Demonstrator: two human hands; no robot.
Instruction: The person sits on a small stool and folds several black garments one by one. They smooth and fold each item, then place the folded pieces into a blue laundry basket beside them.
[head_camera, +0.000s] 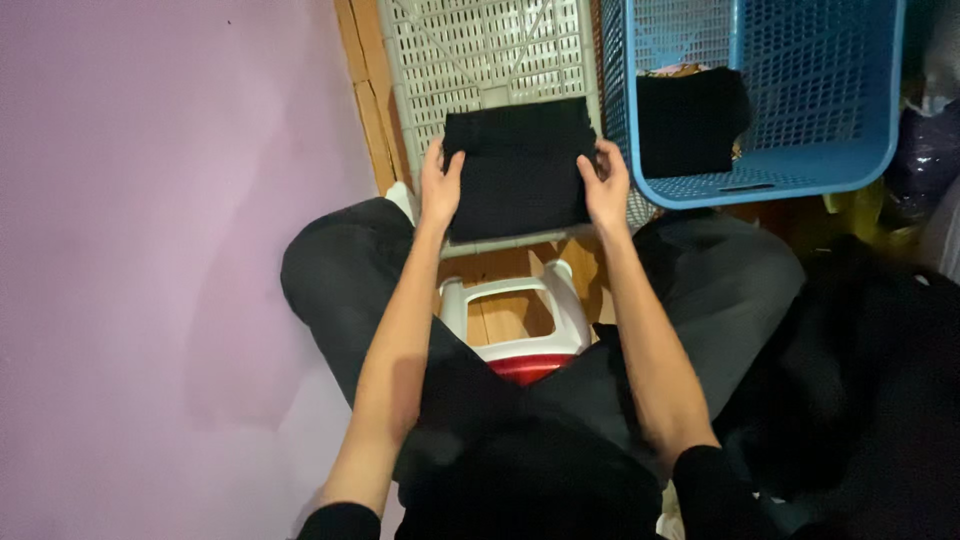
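Far left: pale lilac wall (150, 250), bare surface.

Centre left: left hand (438, 190), fingers closed over the left edge of a folded black cloth (518, 168), thumb on top.

Centre: the folded black cloth, roughly square, held flat between both hands, lying over the near end of a white slatted crate (470, 50) that stretches to the far side. Near of it, between the person's knees, a white stool (560, 300) with a red part below, on a wooden floor (505, 265).

Centre right: right hand (606, 185), fingers clamped on the cloth's right edge.

Far right: blue mesh basket (810, 150), just beside the crate, holding a dark folded garment (690, 120).

Near right: heap of dark fabric (860, 380) beside the person's leg.
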